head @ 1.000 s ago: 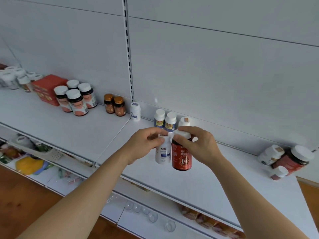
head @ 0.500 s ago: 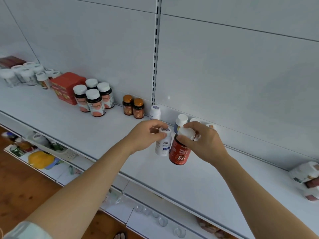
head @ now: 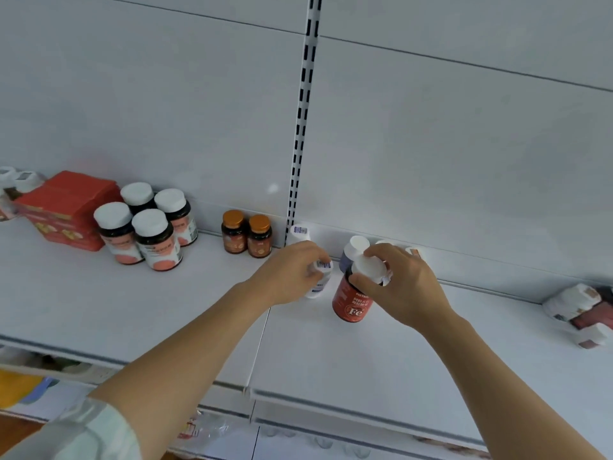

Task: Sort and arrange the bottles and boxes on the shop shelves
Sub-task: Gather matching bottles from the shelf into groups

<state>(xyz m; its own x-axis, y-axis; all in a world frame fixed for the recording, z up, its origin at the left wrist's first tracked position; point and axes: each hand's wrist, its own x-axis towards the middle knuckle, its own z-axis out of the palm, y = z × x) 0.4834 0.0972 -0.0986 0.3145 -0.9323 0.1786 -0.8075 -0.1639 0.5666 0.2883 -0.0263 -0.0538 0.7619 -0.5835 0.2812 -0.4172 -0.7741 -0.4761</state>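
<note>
Both hands have carried their bottles leftward along the shelf [head: 166,310], nearer the amber pair [head: 247,234], so regrouping looks underway. Left hand [head: 292,272] grips the small white bottle [head: 319,280]; right hand [head: 398,287] grips the tilted red Fe bottle [head: 352,302] by its white cap.

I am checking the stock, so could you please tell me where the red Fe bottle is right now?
In the head view the red Fe bottle sits right of centre, gripped at its white cap by the right hand, beside the small white bottle in the left hand.
</note>
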